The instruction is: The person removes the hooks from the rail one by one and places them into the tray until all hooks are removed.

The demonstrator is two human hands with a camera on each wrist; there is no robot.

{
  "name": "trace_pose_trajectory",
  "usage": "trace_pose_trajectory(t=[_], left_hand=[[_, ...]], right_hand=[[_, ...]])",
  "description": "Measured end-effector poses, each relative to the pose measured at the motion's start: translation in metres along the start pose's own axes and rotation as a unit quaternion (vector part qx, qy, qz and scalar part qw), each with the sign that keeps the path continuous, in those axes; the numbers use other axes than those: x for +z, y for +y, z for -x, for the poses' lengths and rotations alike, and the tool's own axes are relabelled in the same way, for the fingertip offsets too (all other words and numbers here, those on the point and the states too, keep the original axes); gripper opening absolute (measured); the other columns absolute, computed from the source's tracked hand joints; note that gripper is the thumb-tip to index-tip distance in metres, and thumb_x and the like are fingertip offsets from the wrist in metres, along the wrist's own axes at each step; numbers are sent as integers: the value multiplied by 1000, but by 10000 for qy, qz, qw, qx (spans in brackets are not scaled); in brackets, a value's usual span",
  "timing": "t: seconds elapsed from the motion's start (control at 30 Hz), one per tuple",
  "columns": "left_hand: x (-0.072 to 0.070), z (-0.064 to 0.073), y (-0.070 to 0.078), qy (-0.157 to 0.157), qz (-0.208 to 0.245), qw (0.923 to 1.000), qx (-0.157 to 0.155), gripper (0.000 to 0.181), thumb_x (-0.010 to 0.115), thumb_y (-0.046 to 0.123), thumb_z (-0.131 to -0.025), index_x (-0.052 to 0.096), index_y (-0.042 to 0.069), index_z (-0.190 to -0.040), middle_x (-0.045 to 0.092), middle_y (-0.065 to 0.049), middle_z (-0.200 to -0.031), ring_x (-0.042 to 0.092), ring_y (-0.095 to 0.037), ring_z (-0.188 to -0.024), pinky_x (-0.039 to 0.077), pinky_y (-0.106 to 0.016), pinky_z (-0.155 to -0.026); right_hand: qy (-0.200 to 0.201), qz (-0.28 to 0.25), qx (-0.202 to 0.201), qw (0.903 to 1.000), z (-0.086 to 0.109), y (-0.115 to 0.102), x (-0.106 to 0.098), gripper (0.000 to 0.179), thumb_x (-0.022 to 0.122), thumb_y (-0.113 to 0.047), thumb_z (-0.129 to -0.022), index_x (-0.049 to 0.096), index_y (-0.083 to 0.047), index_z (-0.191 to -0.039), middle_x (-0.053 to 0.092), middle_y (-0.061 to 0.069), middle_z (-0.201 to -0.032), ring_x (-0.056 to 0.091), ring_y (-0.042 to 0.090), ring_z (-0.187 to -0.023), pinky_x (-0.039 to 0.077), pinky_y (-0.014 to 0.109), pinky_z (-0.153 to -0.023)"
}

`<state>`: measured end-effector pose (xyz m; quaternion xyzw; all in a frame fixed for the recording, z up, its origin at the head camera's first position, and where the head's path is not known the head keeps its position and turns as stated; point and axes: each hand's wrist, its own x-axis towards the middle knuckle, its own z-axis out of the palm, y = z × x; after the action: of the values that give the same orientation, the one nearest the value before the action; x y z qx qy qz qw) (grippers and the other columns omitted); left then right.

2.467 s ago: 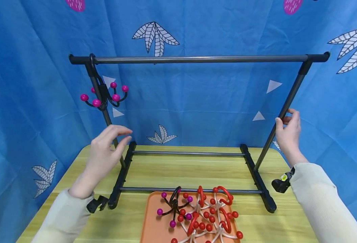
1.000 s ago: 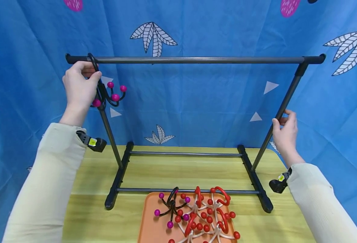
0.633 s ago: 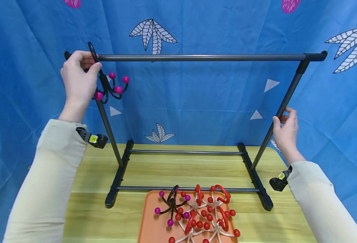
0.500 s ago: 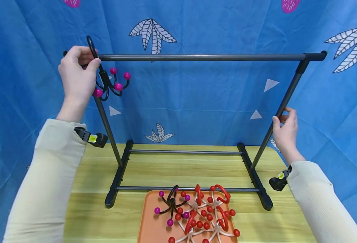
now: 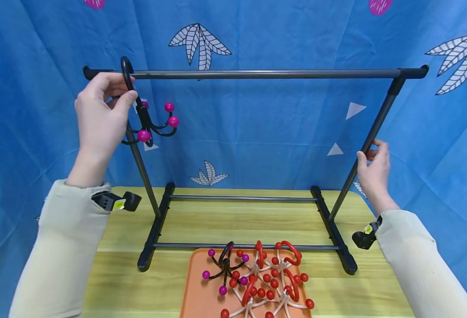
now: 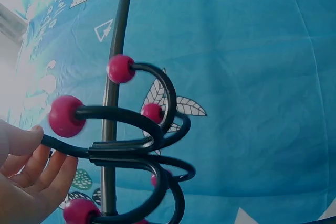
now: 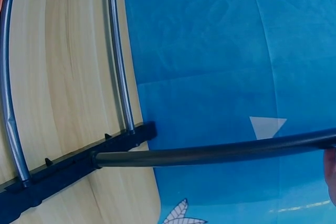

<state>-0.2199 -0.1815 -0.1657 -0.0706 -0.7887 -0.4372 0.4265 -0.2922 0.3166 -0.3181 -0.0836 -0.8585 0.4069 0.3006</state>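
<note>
My left hand (image 5: 100, 115) pinches the curved neck of a black multi-hook hanger (image 5: 144, 118) with pink ball tips. In the head view the hanger's crook overlaps the top bar (image 5: 257, 74) of a dark metal rack near its left end. The left wrist view shows thumb and fingers at the end of the hanger's neck (image 6: 68, 147), its curved arms spread to the right. My right hand (image 5: 374, 172) holds the rack's right upright (image 5: 346, 194), thumb in front and fingers behind. Only a sliver of that hand shows in the right wrist view.
An orange tray (image 5: 191, 304) sits at the table's front, just before the rack's front crossbar (image 5: 178, 245). On it lie a second black hanger (image 5: 225, 264) with magenta tips and several white hangers with red hooks (image 5: 291, 285). A blue patterned curtain (image 5: 257, 132) hangs behind.
My left hand rose to the hanger hung on the bar's left end, took its neck, lifted it, then brought it slightly right and down. The right hand has stayed on the upright.
</note>
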Motion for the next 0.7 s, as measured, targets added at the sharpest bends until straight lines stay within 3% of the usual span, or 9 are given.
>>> trace_pose_trajectory(t=[0.17, 0.37, 0.7], left_hand=[[-5, 18, -7, -178, -78, 9998, 45, 27, 59, 19, -87, 62, 12, -113, 62, -3, -103, 56, -5, -94, 48, -19, -82], [-6, 47, -17, -395, -362, 9981, 305, 25, 59, 14, -87, 62, 5, -111, 62, -6, -103, 57, -9, -94, 48, -15, -83], [-5, 87, -42, -777, -348, 9951, 502, 20, 62, 6, -85, 63, -1, -103, 62, -8, -96, 52, 7, -85, 43, -5, -79]], right_hand=[[-22, -4, 17, 10000, 0, 1, 1, 48, 34, -35, -96, 21, -16, -138, 37, 8, -113, 42, 25, -107, 42, 40, -84], [51, 20, -10, 10000, -1, 2, 0, 48, 34, -36, -96, 22, -15, -137, 37, -1, -105, 42, 23, -104, 42, 37, -82], [2, -24, 9, 10000, 1, 2, 1, 48, 34, -34, -96, 21, -15, -138, 37, 2, -108, 42, 23, -104, 42, 38, -83]])
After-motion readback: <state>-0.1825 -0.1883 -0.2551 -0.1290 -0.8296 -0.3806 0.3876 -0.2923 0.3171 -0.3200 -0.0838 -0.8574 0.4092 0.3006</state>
